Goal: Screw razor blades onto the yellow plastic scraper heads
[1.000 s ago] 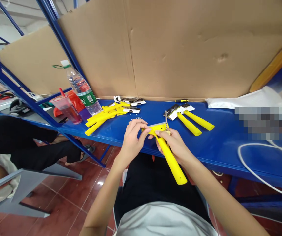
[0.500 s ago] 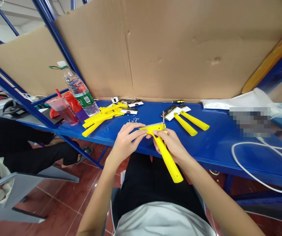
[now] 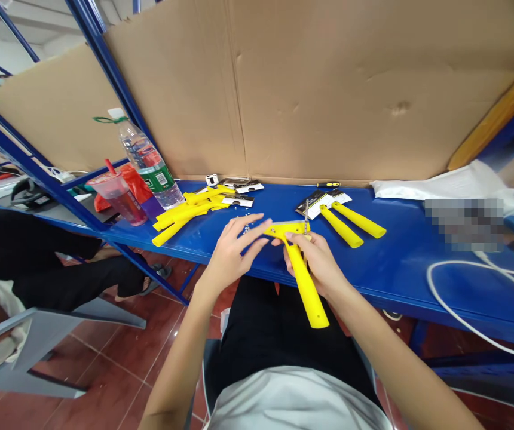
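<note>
My right hand (image 3: 317, 261) is closed around the neck of a yellow scraper (image 3: 309, 295), whose handle points down over my lap. A thin metal shaft, apparently a screwdriver (image 3: 306, 215), sticks up from the same hand; its lower part is hidden. Along the top of the scraper head runs a thin pale blade edge, and small screw spots show on its face. My left hand (image 3: 230, 254) has its fingers apart at the left end of the head, with the fingertips close to it. Small loose screws and nuts (image 3: 247, 228) lie just behind the left fingers.
Several yellow scraper handles (image 3: 185, 212) are piled on the blue table (image 3: 400, 263) at left. Two carded yellow scrapers (image 3: 342, 227) lie right, near a small screwdriver (image 3: 327, 184). A water bottle (image 3: 153, 170), red cup (image 3: 125, 200) and white cable (image 3: 431, 286) are around. Someone sits left.
My left fingers have come off the left end of the scraper head and spread, uncovering a screw spot there. The scraper has shifted slightly right in my right hand.
</note>
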Available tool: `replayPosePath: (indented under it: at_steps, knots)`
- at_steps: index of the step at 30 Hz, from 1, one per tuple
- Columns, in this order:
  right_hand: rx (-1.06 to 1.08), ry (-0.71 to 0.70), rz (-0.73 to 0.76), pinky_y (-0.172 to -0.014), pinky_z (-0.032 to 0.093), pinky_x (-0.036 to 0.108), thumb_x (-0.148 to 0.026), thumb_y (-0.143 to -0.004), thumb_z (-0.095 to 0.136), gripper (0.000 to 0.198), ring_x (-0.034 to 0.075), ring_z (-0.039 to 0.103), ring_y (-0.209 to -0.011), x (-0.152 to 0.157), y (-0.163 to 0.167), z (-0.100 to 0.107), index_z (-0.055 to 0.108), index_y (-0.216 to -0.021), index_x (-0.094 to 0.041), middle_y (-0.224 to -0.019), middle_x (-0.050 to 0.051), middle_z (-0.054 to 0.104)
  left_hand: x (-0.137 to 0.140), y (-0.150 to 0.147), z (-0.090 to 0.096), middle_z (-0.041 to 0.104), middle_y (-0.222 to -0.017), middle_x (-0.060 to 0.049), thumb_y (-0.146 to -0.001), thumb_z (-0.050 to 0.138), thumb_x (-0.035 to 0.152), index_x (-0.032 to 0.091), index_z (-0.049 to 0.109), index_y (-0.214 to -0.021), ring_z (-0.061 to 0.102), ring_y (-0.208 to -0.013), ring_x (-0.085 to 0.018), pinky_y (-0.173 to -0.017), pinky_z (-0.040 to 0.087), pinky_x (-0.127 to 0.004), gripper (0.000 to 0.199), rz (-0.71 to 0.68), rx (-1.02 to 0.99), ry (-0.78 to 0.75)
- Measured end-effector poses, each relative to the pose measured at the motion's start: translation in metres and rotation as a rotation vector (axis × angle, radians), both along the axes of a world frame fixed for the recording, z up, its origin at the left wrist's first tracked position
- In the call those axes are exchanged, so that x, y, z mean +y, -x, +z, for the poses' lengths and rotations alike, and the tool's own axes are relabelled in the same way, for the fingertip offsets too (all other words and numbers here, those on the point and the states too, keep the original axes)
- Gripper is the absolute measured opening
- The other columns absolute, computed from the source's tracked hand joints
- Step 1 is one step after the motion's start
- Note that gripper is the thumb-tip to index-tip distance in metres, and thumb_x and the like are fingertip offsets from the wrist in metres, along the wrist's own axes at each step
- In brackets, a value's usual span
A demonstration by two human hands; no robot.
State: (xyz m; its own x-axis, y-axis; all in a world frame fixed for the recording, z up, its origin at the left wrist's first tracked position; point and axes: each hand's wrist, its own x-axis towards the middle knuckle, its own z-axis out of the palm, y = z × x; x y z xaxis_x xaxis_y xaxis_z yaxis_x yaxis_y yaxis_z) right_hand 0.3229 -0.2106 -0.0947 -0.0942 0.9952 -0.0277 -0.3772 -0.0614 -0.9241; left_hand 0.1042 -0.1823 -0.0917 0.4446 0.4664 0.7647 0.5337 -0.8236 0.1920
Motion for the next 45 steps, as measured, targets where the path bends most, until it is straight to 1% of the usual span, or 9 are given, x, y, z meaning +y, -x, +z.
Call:
replayPosePath:
  at_steps: [7,12,16,22,26,29,33,39,45]
  knots:
    - [0.059,0.015,0.009,-0.045,0.045,0.025,-0.043,-0.087,0.088,0.028,0.015,0.054,-0.052,0.0,-0.004,-0.001,0.074,-0.098,-0.021,-0.062,-0.001,0.066,0.035,0.026,-0.021,0.078,-0.136,-0.015,-0.111,0.065,0.033,0.021,0.08,-0.131,0.069,-0.133,-0.034,-0.119,0.052,-0.06,0.028,0.295,0.021,0.182]
    - [0.091,0.043,-0.058,-0.046,0.046,0.024,-0.047,-0.086,0.088,0.032,0.014,0.054,-0.053,0.0,-0.003,0.002,0.076,-0.09,-0.018,-0.062,0.0,0.065,-0.008,0.005,-0.037,0.073,-0.152,-0.015,-0.12,0.04,0.035,0.024,0.062,-0.161,0.066,-0.145,-0.029,-0.122,0.052,-0.051,0.047,0.159,-0.145,0.071]
    - [0.103,0.032,-0.068,-0.045,0.044,0.025,-0.046,-0.083,0.09,0.033,0.014,0.055,-0.052,0.002,0.0,0.003,0.075,-0.093,-0.019,-0.062,0.001,0.067,-0.031,-0.011,-0.065,0.064,-0.166,-0.016,-0.116,0.055,0.04,0.022,0.047,-0.173,0.061,-0.155,-0.032,-0.129,0.045,-0.048,0.06,0.112,0.24,-0.063]
    - [0.085,0.016,-0.063,-0.047,0.045,0.028,-0.044,-0.079,0.089,0.033,0.014,0.056,-0.054,0.001,0.001,0.006,0.072,-0.094,-0.02,-0.071,0.002,0.075,-0.02,-0.008,-0.091,0.068,-0.161,-0.017,-0.115,0.058,0.04,0.02,0.05,-0.17,0.065,-0.151,-0.032,-0.124,0.045,-0.046,0.059,0.152,0.276,-0.111]
    - [0.05,0.002,-0.061,-0.046,0.042,0.027,-0.045,-0.082,0.086,0.03,0.014,0.055,-0.054,0.0,-0.001,0.006,0.072,-0.089,-0.02,-0.072,0.003,0.075,-0.04,-0.008,-0.14,0.081,-0.128,-0.014,-0.107,0.064,0.021,0.024,0.068,-0.142,0.075,-0.125,-0.029,-0.115,0.05,-0.047,0.035,0.093,0.025,-0.174]
    - [0.044,0.007,-0.063,-0.046,0.043,0.027,-0.045,-0.084,0.085,0.028,0.014,0.056,-0.054,-0.001,-0.002,0.006,0.072,-0.091,-0.021,-0.072,0.003,0.075,-0.057,-0.015,-0.185,0.079,-0.109,-0.01,-0.105,0.067,0.024,0.024,0.073,-0.114,0.072,-0.106,-0.026,-0.103,0.053,-0.045,0.011,-0.08,0.216,0.109]
    - [0.039,-0.005,-0.063,-0.046,0.046,0.027,-0.044,-0.085,0.084,0.029,0.015,0.059,-0.056,-0.001,-0.001,0.006,0.07,-0.097,-0.023,-0.082,0.004,0.081,-0.06,-0.033,-0.221,0.077,-0.125,-0.014,-0.1,0.078,0.041,0.017,0.078,-0.116,0.066,-0.121,-0.033,-0.109,0.05,-0.048,0.029,-0.145,0.746,0.541]
    - [0.022,-0.009,-0.058,-0.046,0.047,0.027,-0.045,-0.086,0.082,0.029,0.013,0.059,-0.055,-0.001,0.0,0.007,0.07,-0.098,-0.022,-0.1,0.008,0.086,-0.053,-0.051,-0.242,0.077,-0.126,-0.014,-0.094,0.08,0.029,0.019,0.081,-0.122,0.065,-0.123,-0.035,-0.108,0.048,-0.049,0.029,-0.079,0.845,0.612]
    - [-0.005,-0.025,-0.046,-0.047,0.047,0.028,-0.047,-0.085,0.084,0.031,0.015,0.06,-0.056,-0.001,0.0,0.007,0.069,-0.097,-0.023,-0.083,0.005,0.082,-0.062,-0.042,-0.241,0.077,-0.122,-0.014,-0.101,0.07,0.024,0.018,0.084,-0.107,0.066,-0.123,-0.033,-0.104,0.047,-0.045,0.017,-0.135,0.905,0.551]
